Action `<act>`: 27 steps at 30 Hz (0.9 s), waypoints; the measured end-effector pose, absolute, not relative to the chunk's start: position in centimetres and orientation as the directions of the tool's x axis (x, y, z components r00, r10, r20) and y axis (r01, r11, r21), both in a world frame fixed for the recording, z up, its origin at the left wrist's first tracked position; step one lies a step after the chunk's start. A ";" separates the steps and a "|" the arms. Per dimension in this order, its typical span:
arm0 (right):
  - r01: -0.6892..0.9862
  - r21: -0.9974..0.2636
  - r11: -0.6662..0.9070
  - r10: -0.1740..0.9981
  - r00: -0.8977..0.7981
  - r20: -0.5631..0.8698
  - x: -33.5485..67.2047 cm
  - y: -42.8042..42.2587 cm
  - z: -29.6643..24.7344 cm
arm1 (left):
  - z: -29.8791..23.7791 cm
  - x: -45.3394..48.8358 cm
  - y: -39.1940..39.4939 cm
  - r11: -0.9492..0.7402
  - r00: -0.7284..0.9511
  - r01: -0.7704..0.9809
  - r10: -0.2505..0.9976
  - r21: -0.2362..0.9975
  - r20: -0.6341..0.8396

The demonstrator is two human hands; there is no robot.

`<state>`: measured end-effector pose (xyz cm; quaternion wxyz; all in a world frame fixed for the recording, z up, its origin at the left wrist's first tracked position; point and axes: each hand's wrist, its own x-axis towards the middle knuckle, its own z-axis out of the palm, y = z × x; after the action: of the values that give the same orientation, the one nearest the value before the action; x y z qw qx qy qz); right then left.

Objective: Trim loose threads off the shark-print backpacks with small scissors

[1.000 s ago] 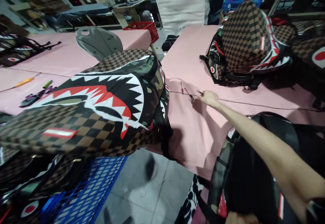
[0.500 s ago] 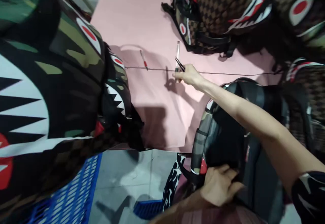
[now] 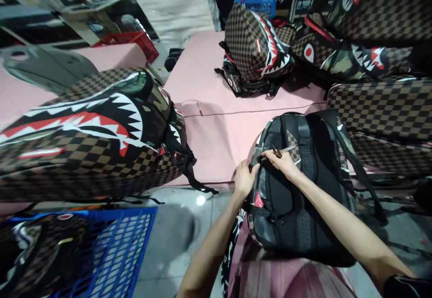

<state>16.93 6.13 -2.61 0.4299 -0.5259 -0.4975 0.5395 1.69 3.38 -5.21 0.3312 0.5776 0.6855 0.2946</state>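
Note:
A black-backed backpack [image 3: 280,190] with checkered and camouflage edges leans against the table's front edge, straps facing me. My left hand [image 3: 245,178] is closed on its left side edge, thumb toward the back panel. My right hand [image 3: 281,160] lies over the upper back panel, fingers pinched near that same edge. In it is a pale pen [image 3: 289,148], pointing up to the right, along with a small dark slim tool [image 3: 276,152] whose kind I cannot make out. What the fingertips touch is too small to tell.
On the pink table [image 3: 216,140] lies a red-and-white pen [image 3: 200,109]. A large shark-mouth backpack [image 3: 84,131] lies at left, above a blue crate [image 3: 135,244]. More checkered bags [image 3: 249,41] are piled at the back, with another backpack [image 3: 388,113] at right.
My right hand has come back from the table onto the backpack, carrying the pen and dark tool. My left hand has moved up to the backpack's left edge. The view has tilted up.

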 end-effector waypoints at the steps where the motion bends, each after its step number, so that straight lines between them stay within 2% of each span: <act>1: 0.075 -0.987 -0.140 0.986 -0.080 -0.146 17.2 5.9 -2.8 | -5.5 1.9 4.1 0.211 -0.113 0.560 0.978 0.801 -0.178; 5: 0.118 -0.981 -0.153 0.983 -0.086 -0.164 17.9 4.3 -3.4 | -6.5 2.9 4.6 0.262 -0.096 0.409 0.965 0.874 -0.244; 9: 0.069 -0.988 -0.141 0.986 -0.084 -0.146 18.8 2.1 -3.3 | -6.9 3.8 2.3 0.283 -0.056 0.189 0.959 0.940 -0.277; 15: 0.132 -0.991 -0.023 0.999 -0.038 -0.029 20.8 -0.6 -1.1 | -4.6 5.5 -0.5 0.318 0.003 -0.167 0.947 0.933 -0.322; 22: 0.254 -0.965 0.066 0.998 -0.034 0.060 22.0 -1.8 -0.5 | -2.4 6.5 -1.4 0.333 0.045 -0.329 0.940 0.884 -0.337; 27: 0.369 -0.910 0.188 0.982 -0.079 0.171 21.9 -2.2 0.3 | -1.8 6.9 -1.8 0.322 0.030 -0.337 0.943 0.885 -0.331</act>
<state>21.89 -2.25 0.26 0.4277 -0.5267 -0.6411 0.3586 6.93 -1.80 -1.76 0.6479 0.3088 0.4910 0.4938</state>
